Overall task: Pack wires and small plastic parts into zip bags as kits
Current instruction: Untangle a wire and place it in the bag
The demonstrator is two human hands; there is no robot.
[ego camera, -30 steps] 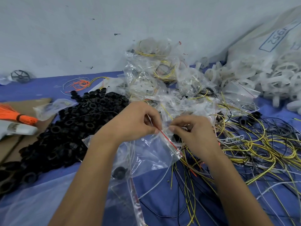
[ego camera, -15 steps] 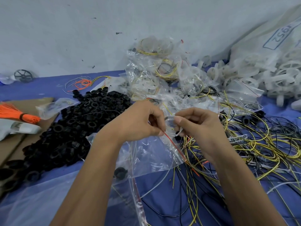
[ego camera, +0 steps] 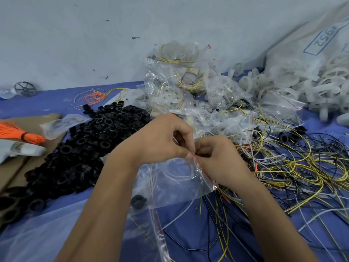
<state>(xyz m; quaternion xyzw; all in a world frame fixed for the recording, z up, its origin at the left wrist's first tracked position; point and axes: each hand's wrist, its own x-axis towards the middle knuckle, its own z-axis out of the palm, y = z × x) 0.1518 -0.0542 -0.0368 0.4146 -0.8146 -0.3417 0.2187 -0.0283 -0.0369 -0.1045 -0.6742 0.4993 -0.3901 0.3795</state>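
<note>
I hold a clear zip bag [ego camera: 175, 188] with a red zip line just above the blue table. My left hand [ego camera: 160, 140] and my right hand [ego camera: 217, 157] both pinch its zip edge, fingertips close together at the bag's top. Inside the bag lie a clear plastic ring [ego camera: 177, 172] and a black plastic part [ego camera: 138, 201]. A heap of black plastic rings [ego camera: 85, 148] lies to the left. Loose yellow, black and white wires [ego camera: 294, 167] spread to the right. Filled zip bags [ego camera: 188, 87] are piled behind my hands.
White plastic wheels [ego camera: 302, 86] spill from a large sack [ego camera: 311, 40] at the back right. An orange wire bundle [ego camera: 17, 132] rests on cardboard [ego camera: 11, 167] at the left. A large clear plastic sheet [ego camera: 37, 233] covers the near left. A grey wall stands behind.
The clear ring that my right hand held at the bag's mouth is now inside the bag. Both hands have closed together on the zip edge.
</note>
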